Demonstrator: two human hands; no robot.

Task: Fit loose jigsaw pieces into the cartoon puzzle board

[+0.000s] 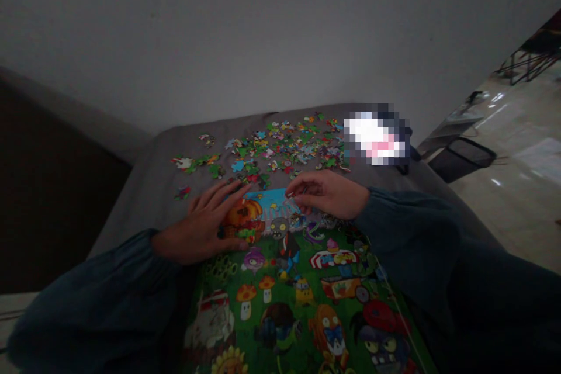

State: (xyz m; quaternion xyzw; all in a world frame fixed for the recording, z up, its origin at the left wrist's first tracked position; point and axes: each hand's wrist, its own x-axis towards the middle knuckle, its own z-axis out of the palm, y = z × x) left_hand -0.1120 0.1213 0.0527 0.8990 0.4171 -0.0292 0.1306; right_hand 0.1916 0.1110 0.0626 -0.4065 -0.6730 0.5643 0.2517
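Observation:
A partly assembled cartoon jigsaw puzzle (302, 298) with green ground, mushrooms and a pumpkin lies on a grey cloth-covered surface (153, 187). My left hand (204, 222) lies flat with fingers stretched out on the puzzle's upper left edge, beside the orange pumpkin. My right hand (326, 193) is curled at the puzzle's top edge, its fingertips pinching a small puzzle piece (290, 194) against the blue sky area. Several loose puzzle pieces (280, 149) are scattered on the cloth beyond both hands. Both arms wear dark blue sleeves.
A pixelated white and pink object (377, 134) sits at the far right of the cloth. A dark bin (467, 158) stands on the shiny floor to the right. A plain wall rises behind. Dark furniture fills the left side.

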